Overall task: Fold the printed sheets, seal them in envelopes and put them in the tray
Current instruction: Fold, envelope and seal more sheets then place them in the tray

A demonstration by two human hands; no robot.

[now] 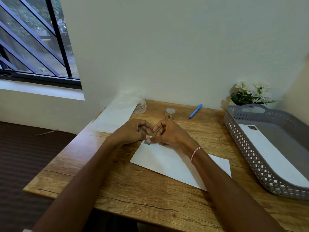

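On the wooden table (80,174) the white envelope (160,163) lies flat, its stamped far corner under the meeting fingertips of the left hand (132,131) and right hand (170,134), both curled, pinching or pressing I cannot tell.

Two bare forearms reach forward and angle in toward each other until the hands meet. The left hand (132,131) lies knuckles-up, its fingers curled under toward the palm. The right hand (168,134) mirrors it, fingers bent, so that the curled fingertips of the two hands face one another and nearly touch. Just below those fingertips the two thumb tips lie side by side and press down on the far corner of a white paper envelope (158,162). Behind the right hand's fingers, a pink-and-white twisted cord bracelet (195,154) circles the wrist.
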